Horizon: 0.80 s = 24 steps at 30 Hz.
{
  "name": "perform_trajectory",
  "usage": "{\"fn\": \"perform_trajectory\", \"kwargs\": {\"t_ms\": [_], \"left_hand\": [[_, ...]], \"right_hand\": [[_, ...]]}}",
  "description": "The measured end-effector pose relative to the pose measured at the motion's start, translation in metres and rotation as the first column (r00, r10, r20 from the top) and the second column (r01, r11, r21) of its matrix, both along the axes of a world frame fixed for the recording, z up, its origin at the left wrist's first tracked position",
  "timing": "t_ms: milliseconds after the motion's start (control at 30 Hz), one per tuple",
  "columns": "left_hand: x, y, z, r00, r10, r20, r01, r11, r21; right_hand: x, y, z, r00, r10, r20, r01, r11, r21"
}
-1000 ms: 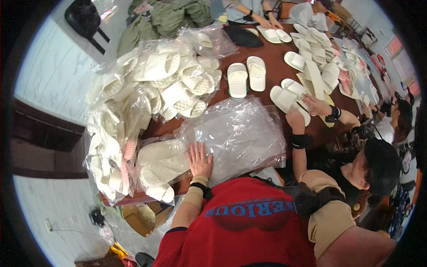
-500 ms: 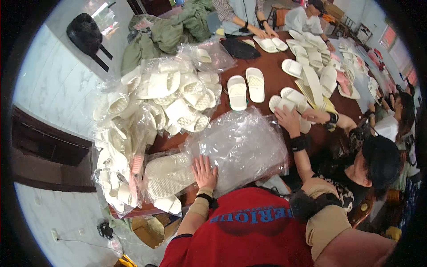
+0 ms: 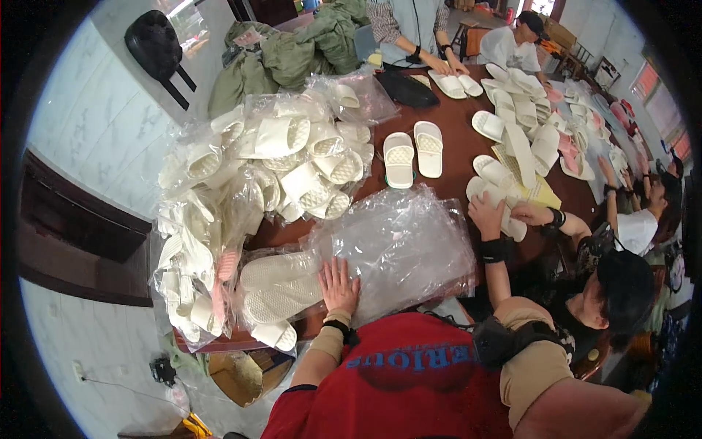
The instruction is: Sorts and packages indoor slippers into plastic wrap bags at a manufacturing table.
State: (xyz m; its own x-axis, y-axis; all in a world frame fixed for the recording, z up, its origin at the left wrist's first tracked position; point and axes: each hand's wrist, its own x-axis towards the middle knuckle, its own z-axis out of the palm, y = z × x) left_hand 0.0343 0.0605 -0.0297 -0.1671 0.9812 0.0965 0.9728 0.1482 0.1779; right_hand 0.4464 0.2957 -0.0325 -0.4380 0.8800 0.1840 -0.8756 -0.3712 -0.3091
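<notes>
Left hand (image 3: 339,284) spread flat, grip wide, pressing clear plastic bags (image 3: 398,245) stacked at the near edge of the brown desk (image 3: 453,157). Right hand (image 3: 486,214) gripping a white slipper (image 3: 491,192) just beyond. Bagged white slippers (image 3: 256,175) heaped left.

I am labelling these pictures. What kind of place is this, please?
Probably a small packing workshop: bagged white slippers are heaped on a brown table, loose pairs lie across it, and several people handle them beside clear plastic bags.
</notes>
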Motion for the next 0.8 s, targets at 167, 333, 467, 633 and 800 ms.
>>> {"fn": "perform_trajectory", "kwargs": {"t_ms": [167, 333, 467, 633, 800], "left_hand": [[-0.001, 0.004, -0.001, 1.0, -0.015, -0.01, 0.015, 1.0, -0.003], [0.002, 0.007, 0.003, 1.0, -0.006, 0.026, 0.006, 1.0, -0.029], [-0.001, 0.009, 0.001, 1.0, 0.0, 0.017, 0.0, 1.0, 0.002], [0.016, 0.023, 0.007, 0.997, -0.068, 0.042, 0.067, 0.997, 0.029], [-0.002, -0.004, -0.012, 1.0, -0.015, 0.004, 0.015, 1.0, 0.006]], "right_hand": [[0.003, 0.001, -0.006, 1.0, -0.026, -0.004, 0.026, 0.998, -0.056], [0.002, 0.006, -0.008, 0.995, -0.082, 0.053, 0.087, 0.991, -0.104], [-0.002, 0.01, -0.01, 0.995, -0.092, 0.024, 0.095, 0.987, -0.13], [0.046, 0.006, -0.015, 0.997, -0.073, -0.032, 0.073, 0.997, -0.026], [-0.177, -0.068, 0.267, 0.769, -0.506, 0.39, 0.356, 0.847, 0.396]]}}
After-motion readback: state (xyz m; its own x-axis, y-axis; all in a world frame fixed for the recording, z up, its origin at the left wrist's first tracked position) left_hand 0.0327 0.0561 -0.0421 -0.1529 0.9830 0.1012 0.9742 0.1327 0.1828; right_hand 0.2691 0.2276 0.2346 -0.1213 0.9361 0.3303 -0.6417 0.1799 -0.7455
